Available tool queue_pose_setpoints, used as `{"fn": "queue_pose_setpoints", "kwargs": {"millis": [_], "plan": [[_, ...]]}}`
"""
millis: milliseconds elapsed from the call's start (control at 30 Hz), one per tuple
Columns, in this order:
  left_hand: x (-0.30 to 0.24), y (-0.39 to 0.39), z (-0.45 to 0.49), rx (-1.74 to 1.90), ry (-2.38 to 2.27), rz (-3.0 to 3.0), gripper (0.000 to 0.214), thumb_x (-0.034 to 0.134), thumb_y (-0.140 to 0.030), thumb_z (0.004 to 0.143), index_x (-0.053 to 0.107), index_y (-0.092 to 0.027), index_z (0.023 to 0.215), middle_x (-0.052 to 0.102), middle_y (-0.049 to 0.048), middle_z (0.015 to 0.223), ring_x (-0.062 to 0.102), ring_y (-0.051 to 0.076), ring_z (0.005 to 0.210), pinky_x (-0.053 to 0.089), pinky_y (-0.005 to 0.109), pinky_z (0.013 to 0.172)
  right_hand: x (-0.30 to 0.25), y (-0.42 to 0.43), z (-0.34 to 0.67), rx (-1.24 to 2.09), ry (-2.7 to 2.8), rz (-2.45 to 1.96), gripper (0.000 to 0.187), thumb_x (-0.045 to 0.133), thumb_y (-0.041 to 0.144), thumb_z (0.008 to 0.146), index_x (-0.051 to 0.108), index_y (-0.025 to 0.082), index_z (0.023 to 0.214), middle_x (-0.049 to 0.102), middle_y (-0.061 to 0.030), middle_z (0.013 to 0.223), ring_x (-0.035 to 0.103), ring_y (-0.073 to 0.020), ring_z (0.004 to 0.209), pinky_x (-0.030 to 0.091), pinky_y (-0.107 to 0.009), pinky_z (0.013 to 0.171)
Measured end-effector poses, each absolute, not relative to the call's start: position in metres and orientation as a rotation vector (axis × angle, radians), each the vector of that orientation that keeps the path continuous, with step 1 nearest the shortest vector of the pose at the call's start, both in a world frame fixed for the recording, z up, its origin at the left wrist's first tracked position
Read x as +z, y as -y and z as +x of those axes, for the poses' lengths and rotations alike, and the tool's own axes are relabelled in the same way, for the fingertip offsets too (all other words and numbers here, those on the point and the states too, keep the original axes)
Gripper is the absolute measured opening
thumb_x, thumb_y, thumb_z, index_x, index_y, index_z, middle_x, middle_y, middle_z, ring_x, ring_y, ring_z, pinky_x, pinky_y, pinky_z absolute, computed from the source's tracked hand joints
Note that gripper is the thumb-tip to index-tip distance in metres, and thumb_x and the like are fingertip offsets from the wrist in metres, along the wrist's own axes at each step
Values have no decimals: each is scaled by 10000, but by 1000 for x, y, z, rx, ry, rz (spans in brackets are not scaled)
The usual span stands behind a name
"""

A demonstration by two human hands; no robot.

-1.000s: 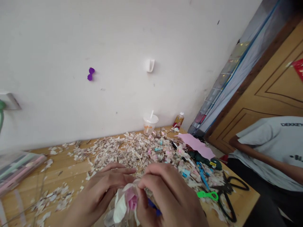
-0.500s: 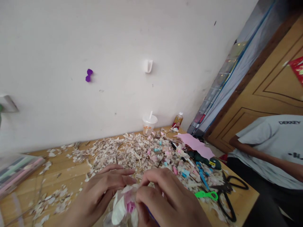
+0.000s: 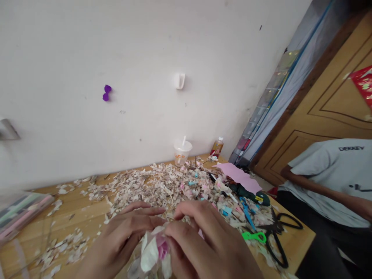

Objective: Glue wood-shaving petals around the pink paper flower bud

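Observation:
Both my hands meet at the bottom middle over a small paper flower (image 3: 155,250) with white outer petals and a pink centre. My left hand (image 3: 122,236) cups the flower from the left, fingers curled round its petals. From the right, my right hand (image 3: 203,240) pinches the petals near the pink centre with thumb and fingertips. The flower's lower part is hidden by my hands and the frame edge. Behind them a wide heap of paper scraps (image 3: 162,186) covers the wooden table (image 3: 72,217).
Black scissors (image 3: 276,236), a green-handled tool (image 3: 254,235), a blue tool (image 3: 246,209), a pink paper sheet (image 3: 238,176), a plastic cup (image 3: 182,152) and a small bottle (image 3: 217,147) lie at right and back. A box (image 3: 20,211) sits left. Another person in a grey shirt (image 3: 334,182) sits right.
My right hand's fingers have shifted slightly over the flower's petals. The view has drifted a little; the flower stays between both hands.

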State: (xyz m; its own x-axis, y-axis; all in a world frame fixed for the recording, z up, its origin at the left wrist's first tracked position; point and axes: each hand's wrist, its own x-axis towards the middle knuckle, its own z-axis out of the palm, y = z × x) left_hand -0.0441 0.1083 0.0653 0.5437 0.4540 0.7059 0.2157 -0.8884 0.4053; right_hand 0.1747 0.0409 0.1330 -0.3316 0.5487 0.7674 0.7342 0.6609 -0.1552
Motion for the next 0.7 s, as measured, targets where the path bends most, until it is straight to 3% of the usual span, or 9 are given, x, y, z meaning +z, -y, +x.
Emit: {"fn": "queue_pose_setpoints", "kwargs": {"millis": [233, 467, 700], "plan": [[71, -109, -43, 1304, -490, 2587, 207, 458, -153, 1052, 589, -245, 1184, 797, 13, 1129, 691, 122, 1189, 443, 275, 1115, 134, -43, 174, -249, 2002, -960, 197, 565, 35, 820, 700, 176, 846, 691, -61, 912, 645, -180, 749, 549, -274, 638], [69, -109, -45, 1295, -456, 2664, 212, 427, -163, 1068, 569, -225, 1212, 799, 26, 1123, 664, 129, 1236, 432, 321, 1119, 134, -43, 174, -210, 2006, -965, 151, 549, 74, 859, 659, 157, 798, 674, -67, 889, 649, -174, 759, 549, -274, 670], [71, -110, -45, 1295, -440, 2699, 213, 395, -157, 1071, 561, -212, 1193, 800, 55, 1132, 666, 163, 1246, 456, 361, 1099, 136, -41, 173, -243, 2021, -950, 166, 553, 27, 813, 652, 155, 777, 680, -68, 884, 652, -173, 738, 545, -268, 632]]}}
